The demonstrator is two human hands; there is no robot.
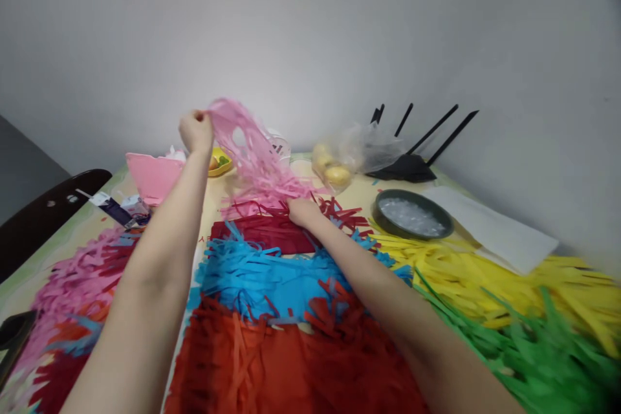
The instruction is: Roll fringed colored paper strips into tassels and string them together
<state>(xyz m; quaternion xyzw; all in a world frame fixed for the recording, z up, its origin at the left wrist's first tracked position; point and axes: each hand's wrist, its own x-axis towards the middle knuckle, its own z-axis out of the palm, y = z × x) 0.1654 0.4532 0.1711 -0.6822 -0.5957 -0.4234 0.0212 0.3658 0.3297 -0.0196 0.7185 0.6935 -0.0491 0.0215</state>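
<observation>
Pinching the pink fringe aloft in the closed left hand, strips trailing down to the right hand, curled at their lower end; gripping or merely pressing, cannot tell. Seemingly laid in rows already: red fringe, blue fringe, dark red fringe. Apparently left: settling the pink above them, with yellow fringe and green fringe heaped at right.
</observation>
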